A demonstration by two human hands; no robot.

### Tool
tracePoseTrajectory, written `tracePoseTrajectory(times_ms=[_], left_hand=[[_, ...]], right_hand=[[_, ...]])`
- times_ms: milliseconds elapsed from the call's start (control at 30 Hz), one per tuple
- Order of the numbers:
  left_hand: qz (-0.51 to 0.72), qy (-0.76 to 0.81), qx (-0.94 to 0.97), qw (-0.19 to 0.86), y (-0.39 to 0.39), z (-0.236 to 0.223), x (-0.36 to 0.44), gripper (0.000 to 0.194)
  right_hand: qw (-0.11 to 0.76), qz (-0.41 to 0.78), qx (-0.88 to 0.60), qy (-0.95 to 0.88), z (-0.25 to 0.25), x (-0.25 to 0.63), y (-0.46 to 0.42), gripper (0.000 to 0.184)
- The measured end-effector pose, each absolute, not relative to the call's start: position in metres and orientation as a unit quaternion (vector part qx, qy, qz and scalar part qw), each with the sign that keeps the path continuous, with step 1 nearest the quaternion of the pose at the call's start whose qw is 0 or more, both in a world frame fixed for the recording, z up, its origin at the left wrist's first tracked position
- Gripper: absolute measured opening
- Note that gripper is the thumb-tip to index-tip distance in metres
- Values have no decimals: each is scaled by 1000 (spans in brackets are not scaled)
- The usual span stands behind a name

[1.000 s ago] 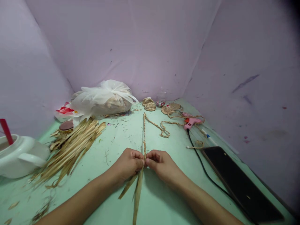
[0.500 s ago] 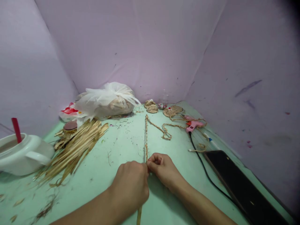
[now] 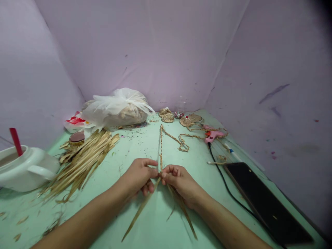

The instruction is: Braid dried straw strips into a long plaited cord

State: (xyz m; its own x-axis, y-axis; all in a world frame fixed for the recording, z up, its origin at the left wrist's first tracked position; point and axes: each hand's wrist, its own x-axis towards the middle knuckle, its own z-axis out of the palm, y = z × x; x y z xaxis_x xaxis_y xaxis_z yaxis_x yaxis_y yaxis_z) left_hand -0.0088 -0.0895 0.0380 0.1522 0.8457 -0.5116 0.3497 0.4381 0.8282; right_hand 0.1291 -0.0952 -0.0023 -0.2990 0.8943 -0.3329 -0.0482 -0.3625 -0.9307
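A thin braid of dried leaf strips (image 3: 161, 145) runs toward me along the middle of the green table. My right hand (image 3: 180, 181) is closed, its thumb and index finger pinching the braid's near end. From the left, my left hand (image 3: 141, 174) meets the same spot, thumb on a leaf strip at the crossing. Its index finger stretches out above the thumb and the lower fingers are loosely curled. One loose leaf strip (image 3: 137, 216) slants down to the left. Another loose strip (image 3: 187, 216) slants down to the right, emerging from under my right hand.
Left stand a bundle of dried leaf strips (image 3: 86, 159), a white pot (image 3: 38, 169) with a red stick and a plastic bag (image 3: 116, 109). Woven coasters (image 3: 190, 120) lie at the back. Right are a pink glue gun (image 3: 214, 135), its black cord (image 3: 223, 186) and a dark phone (image 3: 267, 204).
My left hand swung over the loose strips in a fist, then moved back left with its fingers opened out. The strips now spread to both sides. My right hand keeps its pinch.
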Motion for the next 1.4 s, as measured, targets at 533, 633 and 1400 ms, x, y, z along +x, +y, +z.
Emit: tracePoseTrajectory(times_ms=[533, 633, 1400], left_hand=[[226, 606, 575, 501, -96, 2, 4, 15], [230, 612, 528, 541, -98, 9, 7, 18], [255, 567, 484, 616, -101, 18, 3, 13]], right_hand=[[184, 170, -567, -785, 8, 139, -111, 14], [145, 148, -578, -789, 14, 135, -121, 15], [305, 616, -537, -490, 15, 145, -94, 11]])
